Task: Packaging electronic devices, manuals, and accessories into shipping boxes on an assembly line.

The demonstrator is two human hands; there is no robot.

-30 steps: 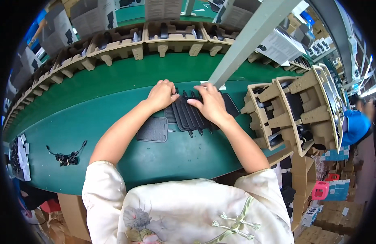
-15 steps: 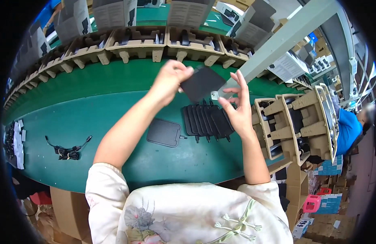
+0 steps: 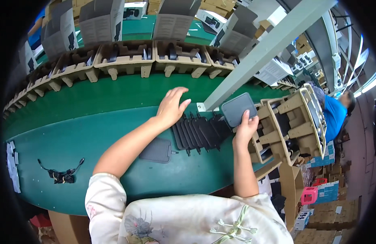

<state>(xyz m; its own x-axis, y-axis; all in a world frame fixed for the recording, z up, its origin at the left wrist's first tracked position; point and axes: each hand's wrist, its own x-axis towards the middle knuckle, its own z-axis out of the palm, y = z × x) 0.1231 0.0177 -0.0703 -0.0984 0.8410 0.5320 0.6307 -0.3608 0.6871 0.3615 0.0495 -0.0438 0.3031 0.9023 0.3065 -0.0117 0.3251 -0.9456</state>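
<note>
My right hand (image 3: 246,128) grips a flat dark square pad (image 3: 239,109) by its lower corner, thumb on its face, near the moulded trays on the right. My left hand (image 3: 171,106) hovers over the bench with fingers apart and nothing in it. Just below and between the hands lies an overlapping row of black pads (image 3: 200,132), each with a short connector stub. A single dark pad (image 3: 157,151) rests flat under my left forearm, its stub pointing right. Further left is a bundled black cable (image 3: 62,175) with two ends sticking up.
Brown moulded trays (image 3: 125,64) with black parts line the bench's far side, before standing grey boxes (image 3: 100,22). More trays (image 3: 283,122) are stacked at right. A grey metal post (image 3: 261,53) rises from the green bench (image 3: 196,173). A person in blue (image 3: 336,116) is far right.
The pad has gone from my left hand into my right, which has moved right and lower with it. My left hand has let go and come down. The whole view has shifted slightly.
</note>
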